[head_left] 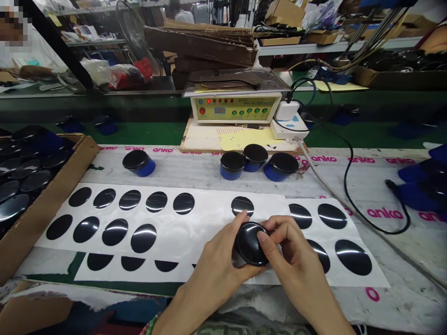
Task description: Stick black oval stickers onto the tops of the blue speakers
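My left hand (221,260) is wrapped round a round part with a glossy black top (249,249), its side mostly hidden by the fingers. The thumb of my right hand (291,251) presses on the top's right edge while the other fingers curl at its rim. Both hands are over white sheets (206,223) bearing black round stickers (144,238). One sticker (242,205) lies just beyond my left fingertips. Farther back stand three blue parts with black tops (232,165) close together, and a single one (138,163) to their left.
A cardboard box (52,200) of black-topped parts stands at the left. Behind the table's back edge is a control box (237,109) with a power strip (289,125). Cables (344,200) run across the right side, near more blue parts (424,186).
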Tool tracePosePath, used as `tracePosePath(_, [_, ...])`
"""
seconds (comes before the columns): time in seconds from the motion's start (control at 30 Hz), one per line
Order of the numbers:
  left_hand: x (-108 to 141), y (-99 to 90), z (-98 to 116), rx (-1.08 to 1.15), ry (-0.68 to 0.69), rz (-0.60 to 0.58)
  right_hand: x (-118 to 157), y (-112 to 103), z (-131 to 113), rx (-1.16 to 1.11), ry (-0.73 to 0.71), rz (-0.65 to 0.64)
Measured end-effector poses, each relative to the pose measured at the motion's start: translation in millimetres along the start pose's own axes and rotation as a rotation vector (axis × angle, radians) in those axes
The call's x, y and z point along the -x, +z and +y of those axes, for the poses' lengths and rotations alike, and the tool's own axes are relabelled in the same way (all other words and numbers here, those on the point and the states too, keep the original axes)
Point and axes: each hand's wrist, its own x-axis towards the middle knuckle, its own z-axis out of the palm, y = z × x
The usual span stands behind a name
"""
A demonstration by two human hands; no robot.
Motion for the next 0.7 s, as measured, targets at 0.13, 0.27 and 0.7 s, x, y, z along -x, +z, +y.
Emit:
tracePosePath(0.13, [0.1, -0.2, 1.4, 0.025, -0.074, -0.002, -1.2, 0.4, -0.7, -0.004, -0.005, 0.007])
tracePosePath(0.27, [0.2, 0.9, 1.9, 0.056, -0.106, -0.006, -1.8, -0.2, -1.0, 0.008, -0.022, 0.019])
tracePosePath(0.7, [0.5, 1.8, -1.2, -0.237, 0.158, -0.011, -3.7, -3.3, -1.0, 0.060, -0.023, -0.025])
